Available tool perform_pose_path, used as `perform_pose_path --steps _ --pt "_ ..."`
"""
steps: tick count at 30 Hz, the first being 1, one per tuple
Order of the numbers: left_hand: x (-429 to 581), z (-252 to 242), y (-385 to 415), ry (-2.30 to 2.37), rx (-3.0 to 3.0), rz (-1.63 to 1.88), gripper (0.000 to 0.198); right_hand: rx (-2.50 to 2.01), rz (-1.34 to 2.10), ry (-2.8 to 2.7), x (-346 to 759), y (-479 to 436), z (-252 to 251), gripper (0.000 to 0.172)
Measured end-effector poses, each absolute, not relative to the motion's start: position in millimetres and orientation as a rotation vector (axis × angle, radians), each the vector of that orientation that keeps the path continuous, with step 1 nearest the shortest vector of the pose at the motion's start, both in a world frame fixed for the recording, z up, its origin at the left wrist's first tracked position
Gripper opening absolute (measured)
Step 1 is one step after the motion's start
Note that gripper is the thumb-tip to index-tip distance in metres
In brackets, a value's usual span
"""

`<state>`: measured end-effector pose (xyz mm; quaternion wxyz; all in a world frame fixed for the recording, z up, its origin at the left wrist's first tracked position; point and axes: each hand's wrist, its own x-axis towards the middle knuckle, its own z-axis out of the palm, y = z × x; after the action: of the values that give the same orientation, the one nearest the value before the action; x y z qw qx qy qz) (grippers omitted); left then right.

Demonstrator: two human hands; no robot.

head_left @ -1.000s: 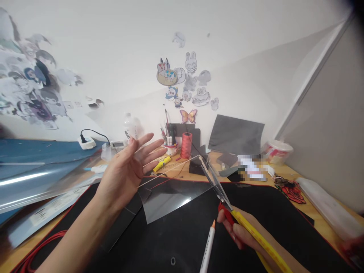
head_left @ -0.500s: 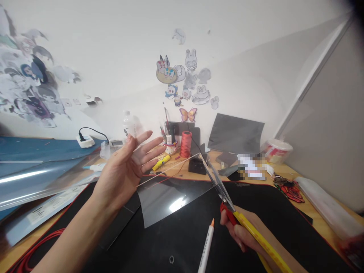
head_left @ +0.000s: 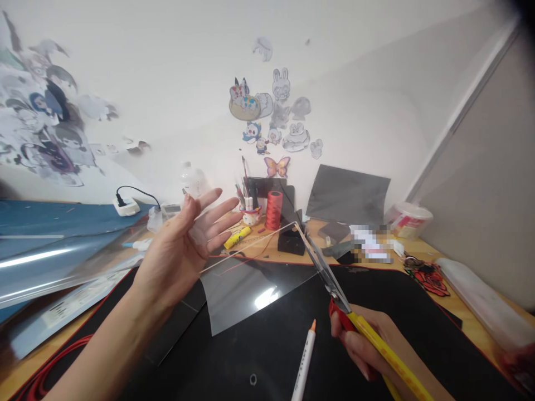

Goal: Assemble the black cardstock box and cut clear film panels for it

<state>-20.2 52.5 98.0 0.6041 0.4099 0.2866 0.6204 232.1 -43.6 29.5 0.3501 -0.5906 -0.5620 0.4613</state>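
Observation:
My left hand (head_left: pixel 175 245) is held up with the palm turned up and the fingers spread, holding nothing. A clear plastic sheet (head_left: pixel 238 301) lies beside it on the black mat (head_left: pixel 200 370), glare on its surface. My right hand (head_left: pixel 363 340) grips a pair of scissors (head_left: pixel 330 281) with red and yellow handles, the blades angled up and away from me. A thin pale line runs from near my left wrist to the blade tips; I cannot tell what it is. Between the hands, a white marker (head_left: pixel 304 362) with an orange tip lies on the mat.
Behind the mat stand a red thread spool (head_left: pixel 273 210), a pen cup (head_left: pixel 251 213) and a yellow tube (head_left: pixel 237 238). A dark grey sheet (head_left: pixel 348 196) leans on the wall. At right are a tub (head_left: pixel 409 218) and a long translucent package (head_left: pixel 485 301); at left, a red cable (head_left: pixel 45 367).
My right hand and the scissors' handles have shifted slightly right and down. My left hand has hardly moved and stays spread.

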Motion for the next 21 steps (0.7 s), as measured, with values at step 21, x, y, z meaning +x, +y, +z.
perform_pose_path --steps 21 --pt "-21.0 95.2 54.3 0.622 0.969 1.432 0.025 -1.689 1.150 -1.448 232.2 -38.3 20.8 0.037"
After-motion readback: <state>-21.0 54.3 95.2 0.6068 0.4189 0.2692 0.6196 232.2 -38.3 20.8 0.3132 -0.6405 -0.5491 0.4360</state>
